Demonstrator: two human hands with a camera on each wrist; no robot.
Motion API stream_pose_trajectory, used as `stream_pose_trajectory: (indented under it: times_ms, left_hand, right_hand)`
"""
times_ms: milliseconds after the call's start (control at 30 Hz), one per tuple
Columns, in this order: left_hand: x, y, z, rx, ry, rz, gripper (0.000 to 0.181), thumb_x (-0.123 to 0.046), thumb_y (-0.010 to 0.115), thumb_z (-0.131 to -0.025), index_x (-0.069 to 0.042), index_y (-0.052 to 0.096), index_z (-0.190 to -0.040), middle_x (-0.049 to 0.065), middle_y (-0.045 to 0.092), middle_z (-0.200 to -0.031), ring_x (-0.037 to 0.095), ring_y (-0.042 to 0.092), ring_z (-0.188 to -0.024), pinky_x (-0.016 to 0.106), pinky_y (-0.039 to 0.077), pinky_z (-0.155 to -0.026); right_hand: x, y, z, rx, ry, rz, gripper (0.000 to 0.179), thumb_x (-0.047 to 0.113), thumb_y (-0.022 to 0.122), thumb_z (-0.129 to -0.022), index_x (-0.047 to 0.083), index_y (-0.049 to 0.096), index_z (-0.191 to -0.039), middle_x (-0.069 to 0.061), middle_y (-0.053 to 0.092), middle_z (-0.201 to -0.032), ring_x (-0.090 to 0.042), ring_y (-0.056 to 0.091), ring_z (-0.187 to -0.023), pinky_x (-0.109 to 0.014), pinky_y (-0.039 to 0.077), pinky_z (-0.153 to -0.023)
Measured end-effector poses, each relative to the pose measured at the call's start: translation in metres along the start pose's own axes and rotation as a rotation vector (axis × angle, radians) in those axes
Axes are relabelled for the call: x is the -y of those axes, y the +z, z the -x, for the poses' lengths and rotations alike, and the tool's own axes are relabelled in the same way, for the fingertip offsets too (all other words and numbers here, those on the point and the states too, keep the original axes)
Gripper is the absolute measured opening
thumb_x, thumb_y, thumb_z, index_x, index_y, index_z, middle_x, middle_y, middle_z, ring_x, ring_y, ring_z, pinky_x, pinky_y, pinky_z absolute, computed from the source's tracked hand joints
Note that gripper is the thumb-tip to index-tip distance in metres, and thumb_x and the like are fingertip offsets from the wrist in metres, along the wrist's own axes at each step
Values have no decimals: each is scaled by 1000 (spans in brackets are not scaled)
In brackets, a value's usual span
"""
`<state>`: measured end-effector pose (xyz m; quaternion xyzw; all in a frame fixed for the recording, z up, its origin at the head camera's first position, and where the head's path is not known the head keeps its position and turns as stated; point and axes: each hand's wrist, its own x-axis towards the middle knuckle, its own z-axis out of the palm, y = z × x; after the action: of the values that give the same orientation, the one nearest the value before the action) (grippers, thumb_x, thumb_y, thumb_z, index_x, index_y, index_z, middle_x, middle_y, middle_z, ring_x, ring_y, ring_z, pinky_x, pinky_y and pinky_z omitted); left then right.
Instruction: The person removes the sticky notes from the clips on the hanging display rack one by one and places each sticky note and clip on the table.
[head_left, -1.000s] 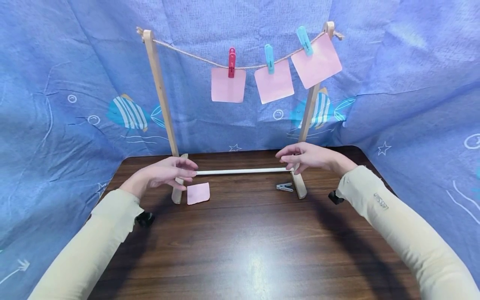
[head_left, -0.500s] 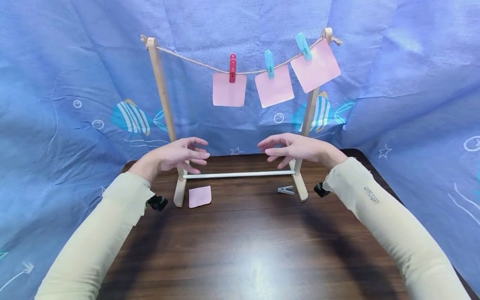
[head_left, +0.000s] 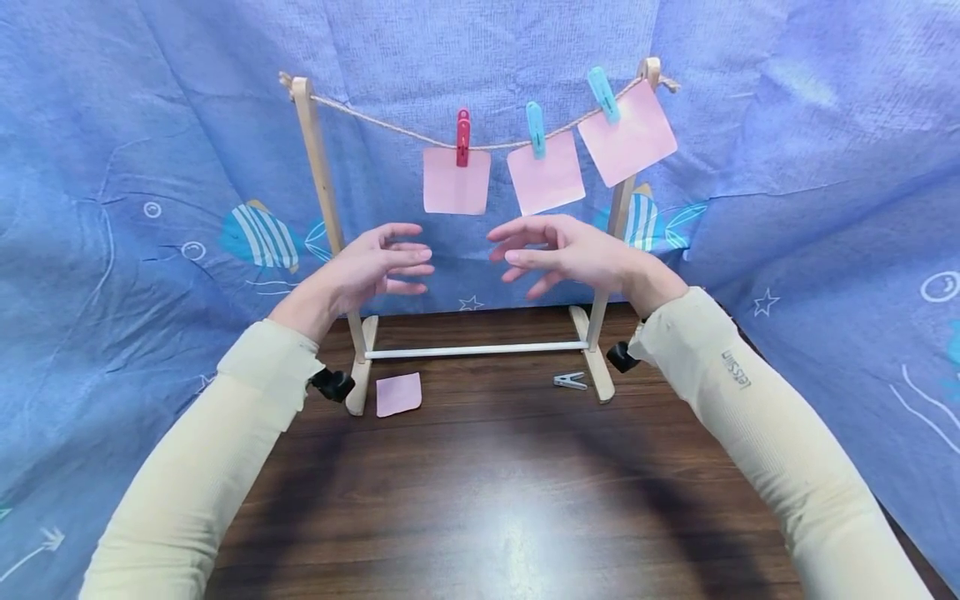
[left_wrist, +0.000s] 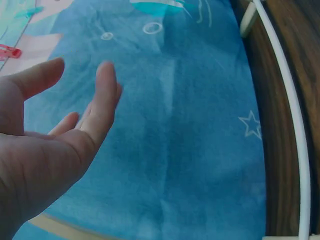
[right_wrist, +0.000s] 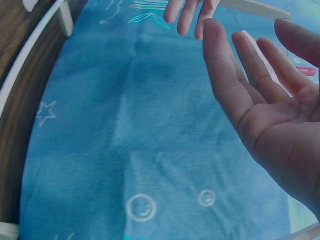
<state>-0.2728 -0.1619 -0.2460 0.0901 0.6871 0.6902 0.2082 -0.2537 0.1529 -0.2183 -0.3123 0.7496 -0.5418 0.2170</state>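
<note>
Both hands hover in the air between the posts of a wooden rack. My left hand has loosely bent fingers with nothing in them, below and left of the red clothespin. Likewise holding nothing, my right hand is under the middle pink paper, fingers pointing left. A twine line carries three pink papers: the red clothespin grips the left one, a blue clothespin the middle one, another blue clothespin the right one. In the wrist views both palms face inward.
On the dark wooden table a pink paper lies by the rack's left foot. A grey clothespin lies by the right foot. A white rod joins the posts low down. Blue cloth hangs behind.
Both hands have risen from near the white rod to just below the hanging papers and drawn closer together. The papers and clothespins remain in place.
</note>
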Motion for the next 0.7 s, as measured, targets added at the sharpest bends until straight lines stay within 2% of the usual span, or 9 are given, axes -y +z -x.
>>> stream_pose_trajectory:
  times_ms: [133,233,433,533,700]
  left_hand:
    - [-8,4,-2,-52,76,47,68,-9,63,-101,-8,26,-158,22,36,-155,29,59,-124,41,55,-96]
    - [-14,7,-2,-77,98,76,64,-7,64,-99,-9,33,-155,22,39,-154,28,62,-119,40,56,-94]
    - [-27,11,-4,-118,116,142,58,-5,67,-97,-10,43,-150,22,45,-150,25,67,-108,36,58,-90]
    - [-34,12,-5,-131,122,182,55,-4,67,-96,-9,48,-147,19,53,-141,24,68,-103,34,59,-86]
    - [-40,13,-7,-111,121,221,52,0,66,-96,-7,51,-145,14,63,-123,23,72,-94,35,61,-81]
  right_hand:
    - [11,1,-4,-67,-69,-8,46,15,57,-105,8,48,-149,-10,57,-142,-31,65,-114,-49,60,-81]
    - [18,1,-7,-116,-104,-22,49,14,59,-104,8,46,-151,-9,55,-144,-30,66,-114,-46,61,-79]
    - [32,0,-11,-153,-130,-18,52,16,60,-103,10,43,-152,-11,51,-149,-30,64,-118,-44,61,-80]
    - [39,-2,-13,-177,-145,-7,51,17,60,-103,10,44,-152,-11,52,-148,-33,63,-119,-43,61,-79]
    - [46,-4,-16,-241,-154,-32,51,19,61,-103,12,46,-151,-7,52,-148,-34,64,-118,-40,61,-78]
